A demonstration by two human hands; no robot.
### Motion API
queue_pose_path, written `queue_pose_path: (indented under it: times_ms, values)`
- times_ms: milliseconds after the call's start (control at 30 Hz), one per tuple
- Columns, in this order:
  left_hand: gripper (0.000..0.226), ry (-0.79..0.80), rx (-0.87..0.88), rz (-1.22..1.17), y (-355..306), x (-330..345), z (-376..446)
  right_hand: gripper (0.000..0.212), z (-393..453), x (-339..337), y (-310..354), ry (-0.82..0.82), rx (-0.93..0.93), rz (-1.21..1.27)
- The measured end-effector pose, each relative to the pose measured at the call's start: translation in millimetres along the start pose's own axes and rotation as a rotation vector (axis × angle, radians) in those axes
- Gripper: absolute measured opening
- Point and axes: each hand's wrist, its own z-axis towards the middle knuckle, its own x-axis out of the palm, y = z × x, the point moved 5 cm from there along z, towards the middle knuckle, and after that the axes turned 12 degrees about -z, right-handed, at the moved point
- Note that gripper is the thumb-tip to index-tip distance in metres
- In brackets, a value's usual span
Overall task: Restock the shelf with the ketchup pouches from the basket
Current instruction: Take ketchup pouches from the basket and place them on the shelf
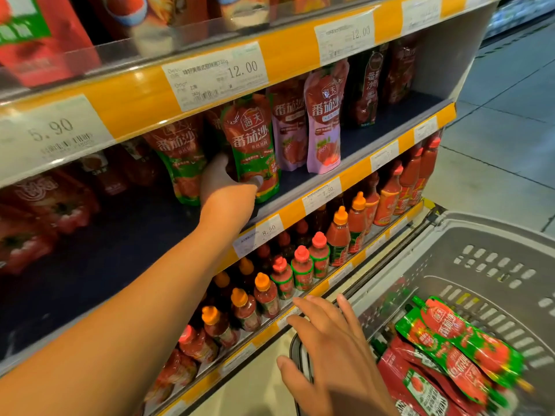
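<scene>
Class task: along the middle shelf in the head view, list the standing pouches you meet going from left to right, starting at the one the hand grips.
Green-and-red ketchup pouch gripped by the left hand → pink pouches → dark pouches.

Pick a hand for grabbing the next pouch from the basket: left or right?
Right. The right hand hovers open beside the basket, close to the ketchup pouches in it. The left hand is up at the shelf, fingers gripping the green-and-red pouch standing there.
</scene>
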Motion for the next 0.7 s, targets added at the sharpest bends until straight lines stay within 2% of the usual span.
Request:
queue_pose_path:
  times_ms: [267,367,400,467,500,533,600,633,700]
  values:
    - [0.065,0.013,0.053,0.054,4,3,4,0.062,-2,-6,3,-0.039,-0.036,0.076]
    - [0.059,0.006,0.056,-0.054,9,-7,-1,0.067,-2,-11,5,-0.011,-0.081,0.128]
    - [0.054,-0.038,0.103,-0.103,8,-18,-9,0.067,-3,-14,4,-0.008,-0.096,0.135]
    - [0.043,-0.157,0.301,-0.151,-3,-41,-42,0.066,-6,-17,3,-0.018,-0.117,0.148]
    - [0.036,-0.155,0.391,-0.164,-9,-44,-64,0.066,-8,-20,1,-0.038,-0.126,0.165]
    - [0.028,-0.082,0.437,-0.174,-14,-39,-87,0.065,-9,-21,-1,-0.054,-0.136,0.199]
    - [0.019,0.212,0.436,-0.159,-10,-5,-124,0.057,-15,-25,-11,-0.087,-0.137,0.301]
    - [0.019,0.362,0.404,-0.134,-5,16,-139,0.049,-19,-29,-18,-0.107,-0.124,0.344]
    - [0.027,0.589,0.373,-0.021,8,58,-159,0.028,-35,-39,-38,-0.262,-0.041,0.377]
